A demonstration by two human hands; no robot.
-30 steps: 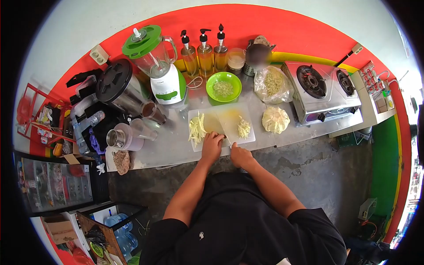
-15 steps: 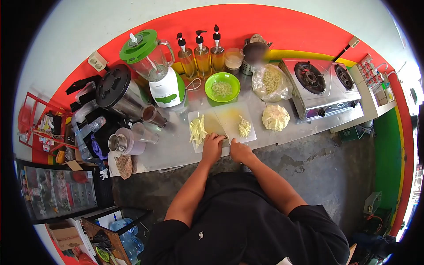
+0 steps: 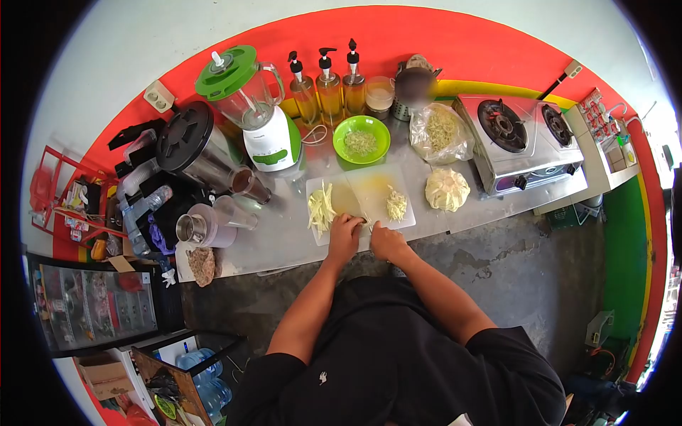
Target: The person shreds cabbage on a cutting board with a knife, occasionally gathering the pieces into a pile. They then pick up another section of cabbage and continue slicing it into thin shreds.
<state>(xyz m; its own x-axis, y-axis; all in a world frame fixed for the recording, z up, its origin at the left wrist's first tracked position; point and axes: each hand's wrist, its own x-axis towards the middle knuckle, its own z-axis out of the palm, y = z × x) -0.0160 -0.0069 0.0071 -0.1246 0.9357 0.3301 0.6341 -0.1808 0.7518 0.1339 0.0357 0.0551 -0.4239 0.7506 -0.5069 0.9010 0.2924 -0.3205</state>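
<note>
Cutting board (image 3: 368, 186): white, at the counter's front edge.
My left hand (image 3: 346, 234): curled down over the pale piece under it; I could not tell whether it gripped.
My right hand (image 3: 387, 240): closed on the knife (image 3: 366, 226), its blade mostly hidden between my hands.
Strips (image 3: 321, 207): left of the cut. Shreds (image 3: 396, 204): right of it.
Judged best: fingertips tucked, slices thin and even.

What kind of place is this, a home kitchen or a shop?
Probably a small food or drink stall: a steel counter holds a blender, three pump bottles, a two-burner stove and a cutting board with shredded vegetables.
</note>
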